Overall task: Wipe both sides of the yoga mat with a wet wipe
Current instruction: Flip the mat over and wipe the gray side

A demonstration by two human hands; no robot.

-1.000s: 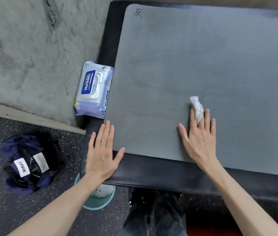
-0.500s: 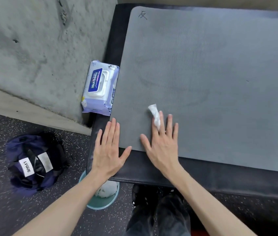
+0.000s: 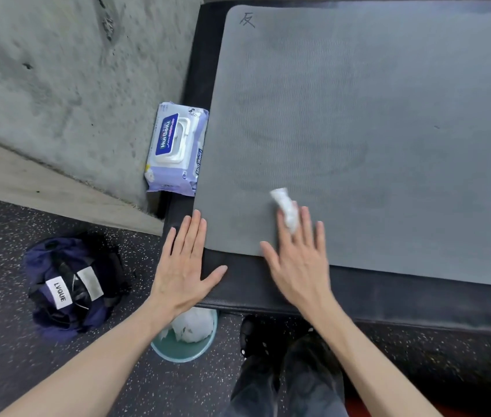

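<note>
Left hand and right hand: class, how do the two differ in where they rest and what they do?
The left hand lies on the black bench at the corner of the yoga mat, while the right hand reaches onto the mat. The left hand holds nothing; the right hand presses a wet wipe under its fingers. The left looks sharp, the right blurred. Both lie flat, fingers straight.

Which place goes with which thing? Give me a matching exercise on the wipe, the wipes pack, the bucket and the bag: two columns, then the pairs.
Things:
1. wipe
2. wipes pack
3. bucket
4. bag

Places:
A. on the floor under the bench edge, below the left hand
B. on the floor, left of the bench
C. under the fingers of the right hand on the mat
D. beside the mat's left edge, by the wall

Pairs: 1-C, 2-D, 3-A, 4-B
</note>
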